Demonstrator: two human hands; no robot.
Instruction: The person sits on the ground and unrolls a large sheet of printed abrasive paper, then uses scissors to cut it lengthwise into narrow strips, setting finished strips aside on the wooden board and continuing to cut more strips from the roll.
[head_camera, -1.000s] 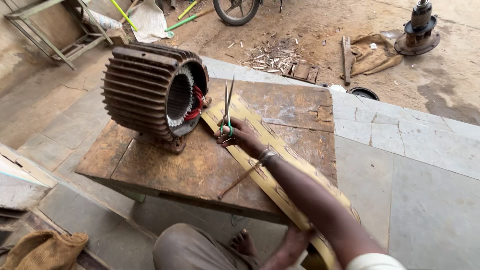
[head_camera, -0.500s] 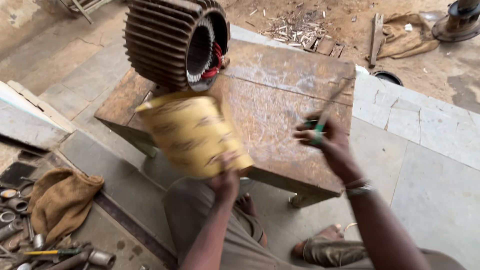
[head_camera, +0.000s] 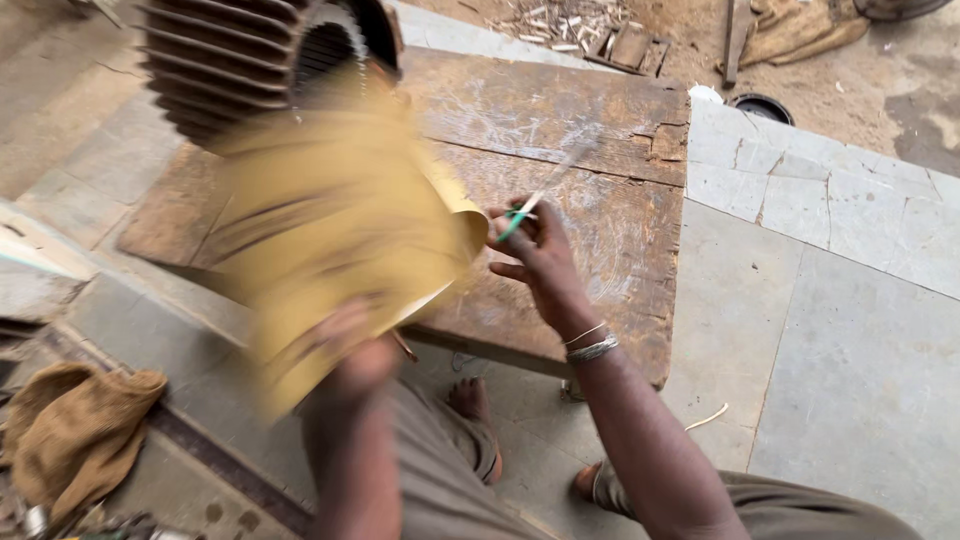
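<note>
surface (head_camera: 600, 130): scratched wooden top, bare toward three o'clock; it carries the motor.
motor (head_camera: 240, 60): ribbed metal housing at eleven o'clock on the surface, lying on its side; judged very heavy and rigid.
yellow sheet (head_camera: 330, 240): blurred curl of thin card or paper held over the near edge of the surface, at nine o'clock from the scissors; judged light, springy, easy to crease, best held at its lower edge.
rag (head_camera: 75, 430): brown cloth on the floor at seven o'clock.
left hand (head_camera: 350, 355): grip pinching the sheet's bottom end.
right hand (head_camera: 535, 255): grip curled through the handles.
scissors (head_camera: 540, 200): green-handled, blades pointing to one o'clock, just beside the sheet; blurred, so blades open or closed is unclear.
</note>
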